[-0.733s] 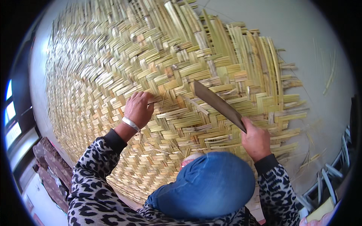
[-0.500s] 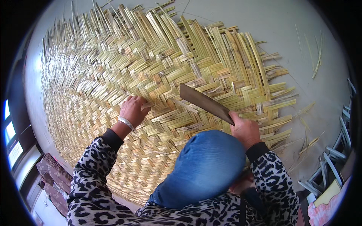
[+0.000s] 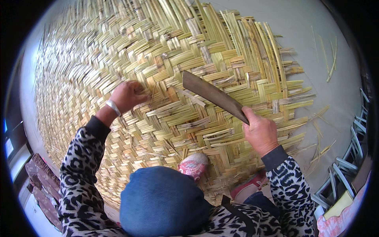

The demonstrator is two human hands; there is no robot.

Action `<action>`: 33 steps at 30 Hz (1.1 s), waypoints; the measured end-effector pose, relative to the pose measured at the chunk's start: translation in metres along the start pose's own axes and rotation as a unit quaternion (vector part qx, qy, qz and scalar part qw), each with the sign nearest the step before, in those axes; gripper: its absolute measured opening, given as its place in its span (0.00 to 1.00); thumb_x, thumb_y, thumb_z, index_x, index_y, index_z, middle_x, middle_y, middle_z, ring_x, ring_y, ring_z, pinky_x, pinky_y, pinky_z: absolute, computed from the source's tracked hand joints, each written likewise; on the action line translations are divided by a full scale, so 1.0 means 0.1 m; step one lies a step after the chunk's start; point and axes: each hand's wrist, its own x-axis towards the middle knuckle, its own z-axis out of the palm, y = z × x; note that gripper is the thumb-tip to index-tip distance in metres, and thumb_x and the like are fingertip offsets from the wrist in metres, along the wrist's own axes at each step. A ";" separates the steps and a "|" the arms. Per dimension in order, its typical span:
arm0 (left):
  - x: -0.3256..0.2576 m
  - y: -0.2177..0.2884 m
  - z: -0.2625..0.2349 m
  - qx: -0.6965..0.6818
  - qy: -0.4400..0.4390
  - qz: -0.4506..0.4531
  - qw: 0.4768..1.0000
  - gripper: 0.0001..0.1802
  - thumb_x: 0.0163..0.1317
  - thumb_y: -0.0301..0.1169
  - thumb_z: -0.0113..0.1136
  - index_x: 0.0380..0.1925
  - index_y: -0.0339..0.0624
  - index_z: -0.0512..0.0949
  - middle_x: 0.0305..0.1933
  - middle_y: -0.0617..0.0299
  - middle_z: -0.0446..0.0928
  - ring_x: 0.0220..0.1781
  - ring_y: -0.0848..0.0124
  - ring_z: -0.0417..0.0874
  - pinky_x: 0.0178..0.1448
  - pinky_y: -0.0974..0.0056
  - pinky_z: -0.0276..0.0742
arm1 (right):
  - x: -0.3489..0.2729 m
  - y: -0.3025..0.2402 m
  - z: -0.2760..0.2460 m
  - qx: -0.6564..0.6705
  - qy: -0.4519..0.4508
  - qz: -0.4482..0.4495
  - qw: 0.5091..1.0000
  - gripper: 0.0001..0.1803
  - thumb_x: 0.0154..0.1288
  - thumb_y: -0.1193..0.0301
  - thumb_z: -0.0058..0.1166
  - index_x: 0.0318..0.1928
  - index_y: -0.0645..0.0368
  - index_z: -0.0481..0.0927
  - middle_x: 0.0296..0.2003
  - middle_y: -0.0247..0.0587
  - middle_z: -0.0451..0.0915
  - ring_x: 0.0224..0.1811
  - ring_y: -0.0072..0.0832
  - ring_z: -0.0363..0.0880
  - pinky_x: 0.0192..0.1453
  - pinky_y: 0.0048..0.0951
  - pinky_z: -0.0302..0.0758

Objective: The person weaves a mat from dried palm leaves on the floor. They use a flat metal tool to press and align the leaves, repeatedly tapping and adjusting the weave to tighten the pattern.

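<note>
A large woven reed mat (image 3: pixel 98 130) spreads under both hands, its weave a herringbone of flat yellow-green reed strips. My right hand (image 3: pixel 261 129) is wrapped round the near end of a long, flat, dark blade-like tool (image 3: pixel 213 96), which points to the far left just above the mat; its grip is hidden in my fist. To the left, my left hand (image 3: pixel 128 96) has its fingers curled and pinched over the weave, with a thin reed strand (image 3: pixel 152 94) at the fingertips. One loose pale strip (image 3: pixel 189 96) lies between my left hand and the tool.
My denim-covered knee (image 3: pixel 162 197) and a pink patterned shoe (image 3: pixel 194 165) are on the near side. Loose reed ends (image 3: pixel 294 102) stick out along the mat's right edge. Scraps (image 3: pixel 333 61) lie on the grey floor, and grey metal frames (image 3: pixel 339 177) stand at the right.
My left hand has shifted left and lifted from the weave. My knee has moved left and nearer, uncovering the shoes. My right hand still holds the tool, now slightly farther across the mat.
</note>
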 end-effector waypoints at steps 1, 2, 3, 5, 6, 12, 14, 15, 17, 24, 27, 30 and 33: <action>-0.01 -0.04 -0.01 -0.030 -0.018 -0.003 0.999 0.21 0.51 0.39 0.74 0.21 0.37 0.71 0.21 0.59 0.70 0.23 0.68 0.70 0.31 0.61 0.70 | -0.01 -0.01 0.02 -0.012 0.006 -0.008 1.000 0.20 0.58 0.70 0.58 0.52 0.50 0.77 0.27 0.43 0.83 0.28 0.45 0.83 0.30 0.45 0.79; -0.04 -0.07 -0.02 -0.065 -0.027 -0.001 0.997 0.21 0.53 0.39 0.73 0.21 0.37 0.71 0.19 0.61 0.68 0.22 0.70 0.68 0.30 0.62 0.69 | -0.02 -0.01 0.03 -0.028 0.020 -0.018 0.999 0.20 0.58 0.70 0.58 0.52 0.50 0.76 0.27 0.42 0.83 0.28 0.45 0.83 0.30 0.45 0.79; -0.07 -0.10 -0.04 -0.110 -0.023 0.024 0.993 0.21 0.55 0.37 0.72 0.19 0.38 0.69 0.18 0.67 0.65 0.22 0.76 0.64 0.28 0.66 0.66 | -0.03 -0.01 0.05 -0.048 0.006 -0.013 0.999 0.21 0.57 0.70 0.58 0.53 0.49 0.77 0.27 0.42 0.83 0.28 0.44 0.83 0.30 0.45 0.79; -0.11 -0.14 -0.08 -0.177 -0.056 0.000 0.983 0.21 0.55 0.36 0.72 0.18 0.40 0.68 0.18 0.70 0.64 0.23 0.78 0.63 0.27 0.67 0.64 | -0.04 -0.01 0.07 -0.033 0.013 -0.017 0.999 0.21 0.57 0.70 0.58 0.54 0.49 0.77 0.27 0.43 0.83 0.28 0.45 0.83 0.30 0.46 0.79; -0.12 -0.15 -0.10 -0.210 -0.077 -0.014 0.974 0.21 0.55 0.35 0.72 0.18 0.41 0.67 0.19 0.72 0.63 0.23 0.79 0.63 0.27 0.67 0.63 | -0.05 0.00 0.07 -0.028 0.013 -0.015 0.999 0.21 0.58 0.70 0.58 0.54 0.49 0.77 0.27 0.44 0.83 0.28 0.45 0.84 0.30 0.46 0.79; -0.13 -0.20 -0.01 -0.158 -0.032 0.023 0.987 0.16 0.58 0.36 0.70 0.26 0.37 0.74 0.23 0.69 0.69 0.27 0.77 0.69 0.31 0.66 0.68 | -0.03 -0.04 0.06 -0.046 0.000 0.017 0.999 0.15 0.64 0.64 0.56 0.52 0.45 0.77 0.24 0.48 0.81 0.28 0.51 0.82 0.33 0.50 0.77; -0.16 -0.21 0.03 -0.076 -0.001 0.036 0.996 0.17 0.60 0.40 0.69 0.32 0.37 0.77 0.26 0.63 0.75 0.30 0.73 0.75 0.35 0.64 0.73 | 0.01 -0.08 0.07 -0.047 0.005 0.013 0.999 0.13 0.66 0.63 0.54 0.50 0.45 0.77 0.24 0.49 0.81 0.28 0.51 0.81 0.33 0.51 0.76; -0.17 -0.21 0.04 -0.070 0.009 0.047 0.996 0.17 0.60 0.41 0.68 0.34 0.37 0.77 0.28 0.61 0.77 0.31 0.72 0.77 0.37 0.63 0.75 | 0.02 -0.08 0.07 -0.056 0.009 0.015 0.998 0.12 0.67 0.63 0.54 0.50 0.45 0.77 0.24 0.49 0.81 0.28 0.52 0.81 0.33 0.51 0.76; -0.22 -0.19 0.05 -0.034 0.017 0.016 0.999 0.17 0.63 0.41 0.66 0.37 0.37 0.79 0.32 0.57 0.81 0.33 0.68 0.80 0.40 0.62 0.77 | 0.04 -0.09 0.06 -0.056 0.008 -0.003 0.998 0.12 0.66 0.64 0.51 0.49 0.46 0.77 0.24 0.50 0.81 0.28 0.52 0.82 0.32 0.52 0.77; -0.14 0.11 0.00 0.078 -0.008 -0.035 0.996 0.24 0.65 0.50 0.57 0.34 0.37 0.83 0.30 0.51 0.83 0.36 0.58 0.84 0.44 0.58 0.78 | 0.06 -0.09 0.04 -0.064 0.028 -0.042 0.997 0.10 0.67 0.65 0.50 0.47 0.48 0.76 0.23 0.51 0.81 0.29 0.52 0.82 0.33 0.53 0.77; -0.12 0.16 0.06 0.094 0.001 -0.071 0.993 0.30 0.64 0.58 0.54 0.37 0.39 0.85 0.33 0.48 0.83 0.37 0.56 0.84 0.47 0.55 0.78 | 0.06 -0.14 0.00 -0.066 0.026 -0.031 0.997 0.10 0.67 0.64 0.51 0.48 0.48 0.77 0.25 0.51 0.81 0.29 0.52 0.82 0.33 0.52 0.76; -0.15 0.11 0.12 0.020 0.030 -0.066 0.997 0.29 0.63 0.58 0.56 0.37 0.40 0.85 0.33 0.49 0.83 0.37 0.57 0.84 0.47 0.56 0.78 | 0.01 -0.23 -0.07 -0.042 0.028 -0.022 0.998 0.12 0.68 0.63 0.52 0.49 0.48 0.78 0.24 0.52 0.80 0.29 0.52 0.81 0.32 0.51 0.75; -0.20 0.03 0.14 -0.040 0.053 -0.058 0.996 0.30 0.62 0.59 0.59 0.34 0.40 0.84 0.28 0.52 0.81 0.31 0.60 0.80 0.41 0.58 0.76 | -0.03 -0.44 -0.12 0.034 0.019 -0.006 0.999 0.11 0.70 0.62 0.50 0.49 0.49 0.78 0.25 0.51 0.81 0.28 0.50 0.82 0.32 0.50 0.76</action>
